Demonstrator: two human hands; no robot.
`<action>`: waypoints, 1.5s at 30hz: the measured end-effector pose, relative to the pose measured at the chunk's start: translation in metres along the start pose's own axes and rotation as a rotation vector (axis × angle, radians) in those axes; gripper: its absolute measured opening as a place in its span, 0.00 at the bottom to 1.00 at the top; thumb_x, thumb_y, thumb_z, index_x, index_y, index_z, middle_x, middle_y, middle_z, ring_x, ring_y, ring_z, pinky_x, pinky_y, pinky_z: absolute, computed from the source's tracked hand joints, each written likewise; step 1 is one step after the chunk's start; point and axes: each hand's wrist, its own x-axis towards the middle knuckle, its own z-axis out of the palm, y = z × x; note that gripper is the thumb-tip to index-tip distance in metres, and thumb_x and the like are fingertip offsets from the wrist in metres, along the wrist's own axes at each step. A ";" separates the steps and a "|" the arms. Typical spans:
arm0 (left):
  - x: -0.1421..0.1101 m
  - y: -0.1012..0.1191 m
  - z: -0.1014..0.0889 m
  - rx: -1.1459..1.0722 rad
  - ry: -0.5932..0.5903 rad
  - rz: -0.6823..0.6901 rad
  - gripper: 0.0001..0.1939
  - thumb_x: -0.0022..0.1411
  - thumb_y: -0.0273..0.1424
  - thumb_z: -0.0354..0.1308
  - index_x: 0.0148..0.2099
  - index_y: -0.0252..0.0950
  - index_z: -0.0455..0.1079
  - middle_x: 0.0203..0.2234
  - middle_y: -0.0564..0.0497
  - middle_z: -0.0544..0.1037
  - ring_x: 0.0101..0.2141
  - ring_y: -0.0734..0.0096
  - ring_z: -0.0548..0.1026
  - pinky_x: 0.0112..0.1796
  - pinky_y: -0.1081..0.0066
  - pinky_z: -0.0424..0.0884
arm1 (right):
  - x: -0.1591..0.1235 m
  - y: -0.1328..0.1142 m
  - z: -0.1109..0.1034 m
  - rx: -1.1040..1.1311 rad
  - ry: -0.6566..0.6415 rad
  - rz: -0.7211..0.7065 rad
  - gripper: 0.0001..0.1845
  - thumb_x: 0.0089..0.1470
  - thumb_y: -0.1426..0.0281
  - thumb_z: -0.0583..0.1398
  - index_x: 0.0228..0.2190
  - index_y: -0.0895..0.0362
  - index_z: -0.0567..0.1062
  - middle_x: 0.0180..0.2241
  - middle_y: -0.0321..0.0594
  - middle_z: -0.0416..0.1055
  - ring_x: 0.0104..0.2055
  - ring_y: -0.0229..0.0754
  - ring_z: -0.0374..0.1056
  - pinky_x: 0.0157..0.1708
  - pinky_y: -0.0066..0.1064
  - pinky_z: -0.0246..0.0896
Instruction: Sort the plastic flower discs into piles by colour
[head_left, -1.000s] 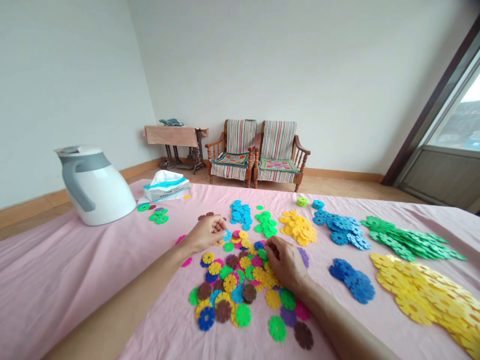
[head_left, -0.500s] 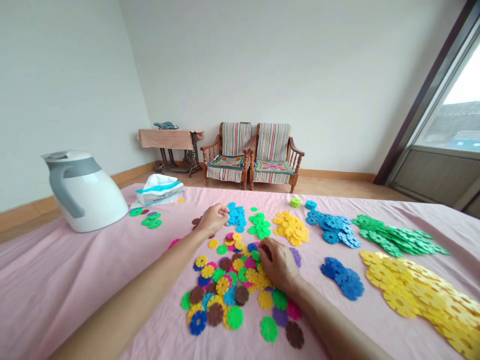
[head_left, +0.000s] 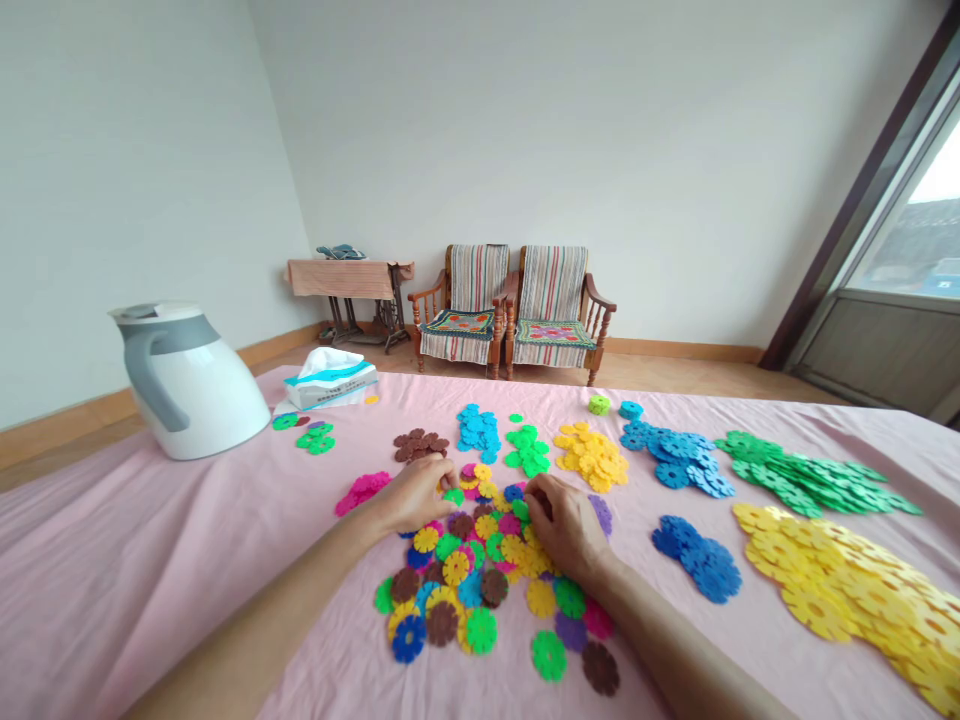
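Right now, the head view looks forward and down across a pink sheet (head_left: 150,570) scattered with plastic flower-shaped discs. The left hand (head_left: 415,497) and right hand (head_left: 566,528) are apart, both at the far side of a mixed heap of discs (head_left: 465,570) in the lower middle of the frame. The left fingertips (head_left: 448,478) curl down just beside a green disc (head_left: 453,496), while the right fingers (head_left: 537,492) press in among yellow, green and blue discs. The fingers hide whether either hand is gripping a disc, so I cannot tell.

Sorted piles ring the heap: a magenta pile (head_left: 362,492) to its left, then a brown pile (head_left: 418,446), a blue pile (head_left: 478,432), a green pile (head_left: 527,450) and a yellow pile (head_left: 591,456) along its far side. Much larger blue (head_left: 675,458), green (head_left: 802,486) and yellow piles (head_left: 840,600) spread toward the right edge.

At the left, a white jug (head_left: 187,385) sits near a tissue box (head_left: 330,385). Two striped wooden armchairs (head_left: 510,315) stand against the far wall, beside a small table (head_left: 349,280), and a window (head_left: 907,240) shows at upper right.
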 end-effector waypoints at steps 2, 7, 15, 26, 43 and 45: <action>0.000 0.000 -0.001 -0.050 -0.026 -0.013 0.09 0.44 0.24 0.58 0.32 0.35 0.67 0.27 0.54 0.70 0.27 0.72 0.68 0.26 0.77 0.60 | 0.000 0.001 0.000 0.005 -0.004 0.000 0.08 0.53 0.73 0.51 0.27 0.56 0.68 0.25 0.36 0.68 0.27 0.37 0.63 0.27 0.25 0.53; 0.001 0.009 -0.005 -0.213 -0.054 -0.052 0.03 0.49 0.25 0.55 0.30 0.35 0.64 0.22 0.56 0.68 0.24 0.74 0.68 0.24 0.78 0.61 | 0.000 -0.001 -0.001 0.010 0.022 -0.023 0.07 0.54 0.73 0.51 0.27 0.56 0.68 0.26 0.37 0.68 0.29 0.38 0.64 0.29 0.26 0.55; -0.007 0.055 0.008 -0.595 -0.024 -0.023 0.04 0.54 0.28 0.54 0.31 0.35 0.61 0.23 0.55 0.69 0.25 0.76 0.71 0.26 0.77 0.66 | -0.007 -0.029 -0.005 0.122 0.022 -0.150 0.06 0.55 0.71 0.53 0.32 0.56 0.70 0.28 0.38 0.68 0.33 0.39 0.64 0.35 0.28 0.57; -0.010 0.052 0.020 -0.618 0.055 -0.023 0.04 0.55 0.28 0.54 0.32 0.34 0.62 0.23 0.55 0.69 0.24 0.76 0.69 0.25 0.78 0.64 | -0.008 -0.036 -0.007 0.276 0.010 -0.168 0.07 0.55 0.69 0.53 0.29 0.55 0.70 0.27 0.36 0.69 0.31 0.37 0.64 0.33 0.27 0.59; -0.011 0.025 0.017 -0.001 0.351 0.109 0.06 0.59 0.25 0.47 0.31 0.37 0.62 0.27 0.52 0.70 0.28 0.71 0.68 0.31 0.73 0.62 | 0.061 0.033 -0.007 0.113 0.124 0.317 0.12 0.45 0.69 0.53 0.21 0.61 0.73 0.18 0.38 0.70 0.20 0.37 0.65 0.19 0.24 0.52; -0.011 0.025 0.018 0.001 0.360 0.100 0.05 0.59 0.25 0.47 0.31 0.38 0.62 0.27 0.52 0.70 0.28 0.71 0.68 0.31 0.73 0.63 | 0.055 0.030 -0.007 0.102 0.161 0.312 0.15 0.48 0.67 0.51 0.23 0.61 0.74 0.20 0.40 0.72 0.21 0.38 0.66 0.19 0.25 0.54</action>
